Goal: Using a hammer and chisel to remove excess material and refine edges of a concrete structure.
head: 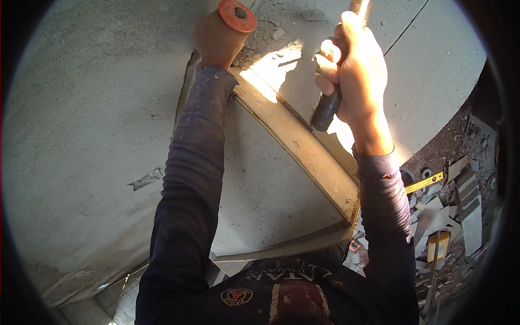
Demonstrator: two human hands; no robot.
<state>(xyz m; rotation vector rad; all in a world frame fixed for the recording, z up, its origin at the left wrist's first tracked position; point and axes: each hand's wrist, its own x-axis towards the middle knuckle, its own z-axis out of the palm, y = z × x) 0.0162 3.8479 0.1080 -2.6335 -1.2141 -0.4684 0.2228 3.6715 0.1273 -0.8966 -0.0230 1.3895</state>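
Observation:
My left hand (215,44) grips a chisel, whose round orange-red hand guard (246,25) and struck metal end (240,12) face up towards me. Its blade is hidden beneath the hand. In my right hand (365,77) is a tool, likely a hammer, by its black grip (325,113); the far end runs out of the top of the picture. Between my arms, a tan strip (300,150) edges a grey wedge-shaped slab (272,183). Broken mortar rubble (268,34) lies beside the chisel hand, and bright sunlight falls across the strip.
A rough grey plastered wall (89,101) rises along the left. At the right, lower down, are cut tile pieces (471,215), a yellow measuring rule or level (424,183), a yellow container (438,245) and scattered debris. A pale slab (430,81) with a dark joint spans the upper right.

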